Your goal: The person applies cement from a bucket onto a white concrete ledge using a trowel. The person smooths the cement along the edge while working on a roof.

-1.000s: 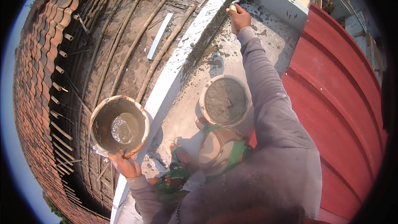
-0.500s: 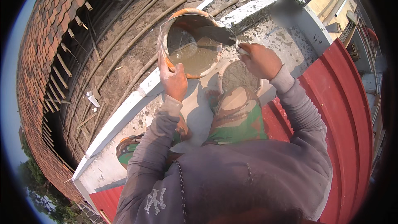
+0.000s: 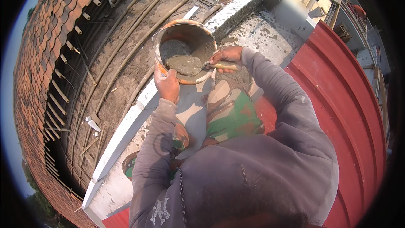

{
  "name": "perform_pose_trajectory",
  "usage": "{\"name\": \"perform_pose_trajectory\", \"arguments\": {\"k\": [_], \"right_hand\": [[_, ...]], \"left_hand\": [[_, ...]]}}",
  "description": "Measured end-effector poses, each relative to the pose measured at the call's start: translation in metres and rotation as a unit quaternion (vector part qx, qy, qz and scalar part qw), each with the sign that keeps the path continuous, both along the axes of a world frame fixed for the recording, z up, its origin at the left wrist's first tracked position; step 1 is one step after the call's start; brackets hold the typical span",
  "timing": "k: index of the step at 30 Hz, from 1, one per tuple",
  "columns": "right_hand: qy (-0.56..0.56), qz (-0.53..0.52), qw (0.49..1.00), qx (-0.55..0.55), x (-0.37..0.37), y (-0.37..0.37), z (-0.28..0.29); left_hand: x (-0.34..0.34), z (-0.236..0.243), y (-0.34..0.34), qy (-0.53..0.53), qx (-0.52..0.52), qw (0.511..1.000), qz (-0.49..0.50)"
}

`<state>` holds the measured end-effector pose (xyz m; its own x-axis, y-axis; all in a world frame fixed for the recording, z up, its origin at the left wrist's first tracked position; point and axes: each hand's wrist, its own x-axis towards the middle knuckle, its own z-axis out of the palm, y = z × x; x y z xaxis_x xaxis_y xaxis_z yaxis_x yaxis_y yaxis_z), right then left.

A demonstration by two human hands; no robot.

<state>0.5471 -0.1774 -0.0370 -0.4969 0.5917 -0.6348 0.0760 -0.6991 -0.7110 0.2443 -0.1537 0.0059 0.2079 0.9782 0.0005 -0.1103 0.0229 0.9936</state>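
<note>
Tilted toward me is an orange-rimmed bucket (image 3: 201,38) with wet grey mortar (image 3: 185,65) inside. My left hand (image 3: 168,86) is closed on its near left rim, thumb on the edge. In my right hand (image 3: 230,55) is the wooden handle of a trowel (image 3: 227,65), held at the bucket's right rim. The trowel's blade is inside the bucket, and mortar covers it. Beside my knee, a second container of mortar (image 3: 241,78) is mostly hidden by my right hand and leg.
A white ledge wall (image 3: 122,137) runs along my left, with a drop to bamboo poles (image 3: 126,57) beyond it. Red metal roofing (image 3: 333,97) lies on my right. Ahead is a low mortar-smeared wall (image 3: 238,6). A tiled roof (image 3: 38,80) stands far left.
My right hand has moved left and slightly down, bringing the trowel blade from the right rim into the bucket's mortar. My left hand stays on the rim. The view has shifted a little.
</note>
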Motion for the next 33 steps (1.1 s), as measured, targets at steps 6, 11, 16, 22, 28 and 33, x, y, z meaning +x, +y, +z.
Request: {"name": "perform_pose_trajectory", "arguments": {"k": [6,11,16,22,28,33], "right_hand": [[0.18,-0.201,0.963,0.002,-0.013,-0.065,-0.006],[0.162,-0.436,0.883,0.057,0.044,-0.115,-0.021],[-0.001,-0.648,0.754,0.105,0.109,-0.12,-0.055],[-0.202,-0.789,0.555,0.169,0.158,-0.044,-0.214],[-0.161,-0.635,0.746,0.115,0.032,0.009,-0.215],[-0.153,-0.551,0.797,0.197,-0.044,-0.064,-0.105]], "left_hand": [[-0.077,-0.013,0.008,-0.022,-0.152,0.979,0.131],[-0.14,0.023,-0.012,-0.024,-0.161,0.964,0.212],[-0.232,0.014,-0.027,-0.059,-0.176,0.941,0.284],[-0.242,0.012,-0.05,-0.026,-0.127,0.928,0.348],[-0.225,-0.003,-0.05,-0.026,-0.127,0.936,0.327],[-0.185,-0.005,-0.055,-0.045,-0.11,0.955,0.273]]}}
